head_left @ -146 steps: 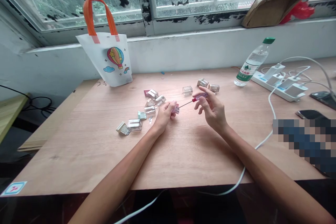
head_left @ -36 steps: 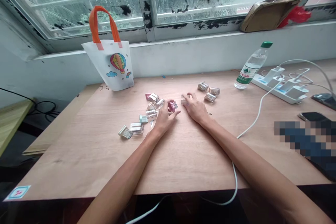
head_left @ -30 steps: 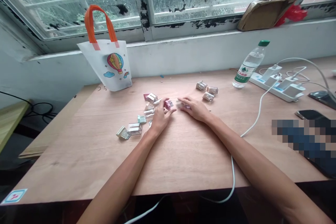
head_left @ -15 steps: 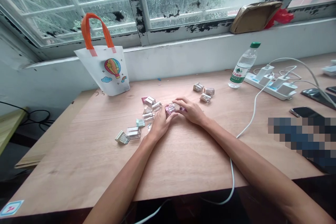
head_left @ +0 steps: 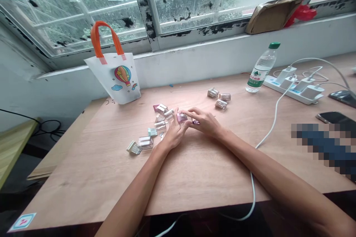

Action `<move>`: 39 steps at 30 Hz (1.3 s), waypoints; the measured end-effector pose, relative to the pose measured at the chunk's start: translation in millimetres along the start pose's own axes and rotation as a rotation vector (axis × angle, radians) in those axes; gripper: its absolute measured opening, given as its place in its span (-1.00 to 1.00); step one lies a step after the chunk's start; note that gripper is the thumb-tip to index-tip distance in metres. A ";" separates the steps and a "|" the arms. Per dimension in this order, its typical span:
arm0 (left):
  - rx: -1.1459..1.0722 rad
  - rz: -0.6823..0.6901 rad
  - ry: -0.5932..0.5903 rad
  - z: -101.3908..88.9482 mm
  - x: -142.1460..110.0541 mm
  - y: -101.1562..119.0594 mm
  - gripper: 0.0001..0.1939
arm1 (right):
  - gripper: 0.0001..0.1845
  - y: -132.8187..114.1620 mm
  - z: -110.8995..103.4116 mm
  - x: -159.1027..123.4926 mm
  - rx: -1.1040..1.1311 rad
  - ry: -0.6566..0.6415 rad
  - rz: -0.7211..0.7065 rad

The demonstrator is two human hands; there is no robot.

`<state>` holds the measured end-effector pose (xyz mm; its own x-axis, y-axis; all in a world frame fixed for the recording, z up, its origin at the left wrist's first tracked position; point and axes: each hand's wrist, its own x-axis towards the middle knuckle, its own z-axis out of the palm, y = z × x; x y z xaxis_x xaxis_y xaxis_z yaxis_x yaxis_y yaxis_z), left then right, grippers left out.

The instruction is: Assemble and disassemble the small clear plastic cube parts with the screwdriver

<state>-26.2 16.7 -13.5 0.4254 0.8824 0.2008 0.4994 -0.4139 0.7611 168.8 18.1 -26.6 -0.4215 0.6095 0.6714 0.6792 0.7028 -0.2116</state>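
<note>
Left hand (head_left: 174, 132) and right hand (head_left: 205, 122) both gripping pink-and-clear sharpener (head_left: 182, 117), right also holding purple screwdriver handle (head_left: 195, 122).

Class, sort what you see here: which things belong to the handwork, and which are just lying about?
Likely the handwork:
- pink piece, in left hand
- purple handle, in right hand
- small clear-cased pieces

Probably just lying about:
- bag
- bottle
- power strip
- phones
</note>
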 end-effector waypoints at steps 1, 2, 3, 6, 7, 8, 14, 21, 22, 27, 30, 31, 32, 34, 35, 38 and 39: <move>0.008 -0.001 -0.004 -0.6 0.4 0.4 -0.13 | -0.56 -0.4 -0.3 0.2 0.001 0.004 -0.001; 0.019 -0.001 -0.007 -1.1 1.0 0.4 -0.15 | -0.56 -0.4 -0.4 0.3 0.005 0.006 -0.001; 0.030 -0.001 -0.006 -1.4 1.6 0.3 -0.17 | -0.56 -0.1 -0.5 0.3 0.011 0.004 -0.002; 0.072 -0.008 -0.008 -1.6 3.5 -0.9 -0.21 | -0.56 2.1 0.1 -0.2 0.036 -0.015 0.009; 0.087 -0.010 -0.009 -1.5 4.0 -1.1 -0.23 | -0.55 3.0 0.4 -0.5 0.048 -0.026 0.020; 0.104 -0.009 -0.007 -1.3 4.4 -1.0 -0.25 | -0.55 3.8 0.7 -0.8 0.061 -0.040 0.034; 0.142 0.088 -0.013 -0.1 4.4 2.2 -0.43 | -0.56 6.1 0.0 -0.4 0.099 -0.095 0.108; 0.067 0.005 0.000 -1.2 -1.1 1.3 -0.27 | -0.53 0.0 -3.5 3.0 0.252 -0.068 0.086; 0.053 0.009 -0.005 -1.4 -1.9 2.1 -0.27 | -0.52 -1.2 -3.2 3.0 0.259 -0.065 0.087; 0.040 0.041 -0.027 -1.6 -2.4 5.0 -0.28 | -0.53 -4.4 -0.7 1.6 0.244 -0.047 0.104; 0.113 0.059 -0.019 0.2 -0.1 2.7 -0.28 | -0.54 -2.4 -0.8 0.7 0.197 -0.089 0.104; 0.141 0.056 -0.023 1.1 0.8 1.5 -0.27 | -0.53 -0.8 -1.3 0.5 0.165 -0.114 0.110; 0.170 0.054 -0.032 2.3 1.6 0.5 -0.26 | -0.52 1.4 -2.1 0.4 0.124 -0.142 0.121; 0.234 0.069 -0.063 5.0 2.5 -1.3 -0.24 | -0.50 7.9 -4.0 0.1 0.018 -0.195 0.172; 0.269 0.087 -0.078 6.6 2.5 -2.0 -0.24 | -0.50 12.2 -5.2 -0.4 -0.037 -0.213 0.212; 0.363 0.159 -0.098 10.5 1.2 -3.0 -0.28 | -0.53 28.0 -9.6 -3.3 -0.198 -0.216 0.372; 0.386 0.178 -0.091 11.2 0.8 -3.0 -0.31 | -0.54 33.2 -11.3 -4.8 -0.253 -0.205 0.430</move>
<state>-19.0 16.1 -22.5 0.5868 0.7735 0.2394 0.6504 -0.6264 0.4297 200.3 34.4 -28.8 -0.1649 0.8997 0.4041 0.9292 0.2791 -0.2422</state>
